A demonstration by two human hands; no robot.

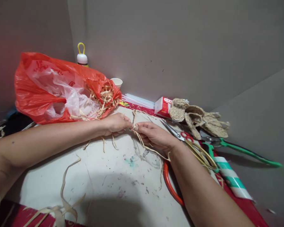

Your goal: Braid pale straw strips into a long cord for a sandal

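Note:
My left hand (117, 123) and my right hand (155, 135) meet over the white board, both with fingertips pinched on a thin twisted straw cord (134, 117). From the pinch the cord rises to a small knot and bends off to the right, behind my right hand. Loose straw strands (148, 148) trail from the fingers under my right hand toward its wrist. The point where the fingertips meet hides the exact crossing of the strands. More straw ends hang below my left hand.
At back left lies a red plastic bag (33, 94) spilling straw (106, 97). Behind stand a bottle (82, 59) and a paper cup (117, 82). On the right are woven straw pieces (203, 121), gold-handled scissors (198, 153), green-handled pruners (248, 153) and a striped roll (234, 178). Loose strips (63, 201) lie in front.

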